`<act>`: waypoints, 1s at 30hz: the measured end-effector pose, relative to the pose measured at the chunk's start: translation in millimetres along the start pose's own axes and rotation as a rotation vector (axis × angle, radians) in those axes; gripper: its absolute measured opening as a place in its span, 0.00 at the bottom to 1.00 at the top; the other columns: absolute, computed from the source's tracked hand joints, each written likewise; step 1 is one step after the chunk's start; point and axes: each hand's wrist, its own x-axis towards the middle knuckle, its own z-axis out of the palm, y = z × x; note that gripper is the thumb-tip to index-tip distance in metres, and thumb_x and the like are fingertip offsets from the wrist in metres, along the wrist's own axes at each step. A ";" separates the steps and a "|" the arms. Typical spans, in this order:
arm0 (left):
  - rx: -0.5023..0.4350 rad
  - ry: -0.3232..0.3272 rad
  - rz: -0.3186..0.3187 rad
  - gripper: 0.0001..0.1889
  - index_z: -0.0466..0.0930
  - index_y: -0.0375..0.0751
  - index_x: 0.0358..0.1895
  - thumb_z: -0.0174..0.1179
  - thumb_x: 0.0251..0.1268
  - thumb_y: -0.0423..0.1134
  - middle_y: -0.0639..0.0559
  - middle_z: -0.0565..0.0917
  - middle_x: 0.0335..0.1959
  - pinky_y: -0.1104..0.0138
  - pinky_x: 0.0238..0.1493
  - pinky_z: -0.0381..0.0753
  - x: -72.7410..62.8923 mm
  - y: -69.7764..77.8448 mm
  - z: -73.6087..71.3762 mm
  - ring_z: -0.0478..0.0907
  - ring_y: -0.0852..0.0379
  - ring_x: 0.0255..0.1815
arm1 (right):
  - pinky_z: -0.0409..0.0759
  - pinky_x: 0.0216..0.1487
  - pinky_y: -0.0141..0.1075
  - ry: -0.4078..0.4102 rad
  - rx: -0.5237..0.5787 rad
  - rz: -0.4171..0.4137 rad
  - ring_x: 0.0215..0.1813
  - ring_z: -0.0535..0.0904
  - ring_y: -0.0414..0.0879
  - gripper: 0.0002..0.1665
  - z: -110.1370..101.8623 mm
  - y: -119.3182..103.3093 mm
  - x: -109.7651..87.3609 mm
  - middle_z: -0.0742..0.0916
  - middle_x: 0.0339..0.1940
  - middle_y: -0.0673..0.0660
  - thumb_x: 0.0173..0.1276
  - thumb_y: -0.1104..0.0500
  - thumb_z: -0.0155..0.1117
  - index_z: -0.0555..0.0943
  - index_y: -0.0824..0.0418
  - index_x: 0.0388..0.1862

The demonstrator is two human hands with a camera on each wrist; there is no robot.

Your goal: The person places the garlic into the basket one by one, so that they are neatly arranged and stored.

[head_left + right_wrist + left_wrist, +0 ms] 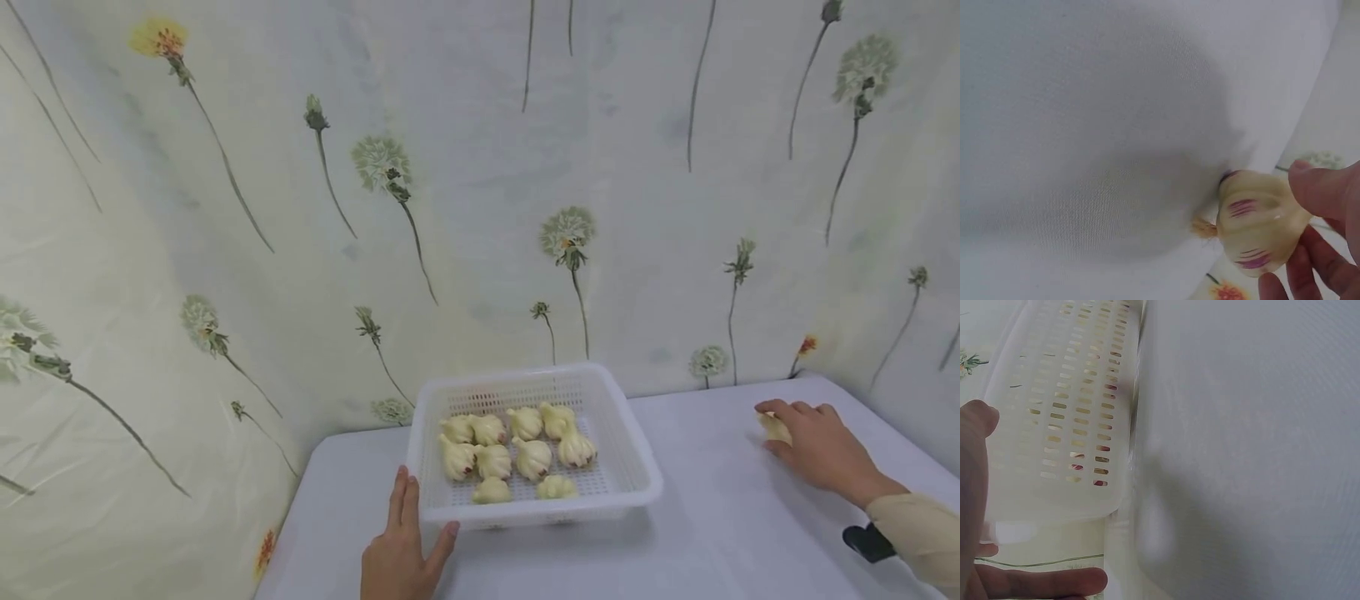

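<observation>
My right hand (821, 446) holds a garlic bulb (1260, 219) low over the right side of the table. In the right wrist view, thumb and fingers pinch the bulb, which is cream with purple streaks and a tuft of roots. At the front left corner of a white plastic basket (645, 492), my left hand (405, 542) rests with its fingers extended and thumb spread along the rim. Inside the basket sit several garlic bulbs (533, 458). The left wrist view shows the basket's slotted side wall (1054, 500) beside the thumb.
A white cloth covers the table (720, 517). Behind and to the left hangs a pale curtain (465, 208) printed with dandelions. A dark band-like object (868, 543) is at the right wrist, by the beige sleeve (918, 533).
</observation>
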 end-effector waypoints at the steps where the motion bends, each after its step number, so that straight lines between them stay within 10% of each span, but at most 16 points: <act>1: 0.000 0.000 -0.001 0.45 0.70 0.34 0.76 0.64 0.70 0.66 0.42 0.69 0.81 0.71 0.14 0.59 0.0 -0.2 0.1 0.54 0.67 0.10 | 0.75 0.46 0.68 0.008 0.001 -0.002 0.48 0.75 0.80 0.31 1.5 1.7 1.7 0.84 0.49 0.79 0.61 0.63 0.79 0.78 0.70 0.60; 16: -0.002 0.000 0.018 0.45 0.68 0.33 0.77 0.63 0.71 0.66 0.41 0.68 0.82 0.72 0.14 0.58 -1.7 -1.6 -1.8 0.52 0.67 0.10 | 0.77 0.38 0.54 -0.013 -0.011 -0.028 0.33 0.81 0.59 0.32 -1.7 31.0 8.1 0.87 0.40 0.77 0.57 0.61 0.81 0.79 0.82 0.51; 30: 0.010 -0.022 0.000 0.46 0.68 0.32 0.77 0.64 0.70 0.66 0.41 0.68 0.82 0.71 0.14 0.59 0.5 0.2 -1.7 0.54 0.66 0.10 | 0.78 0.40 0.54 -0.131 0.052 0.083 0.37 0.78 0.62 0.46 -1.9 42.3 14.5 0.84 0.43 0.80 0.58 0.54 0.80 0.71 0.90 0.57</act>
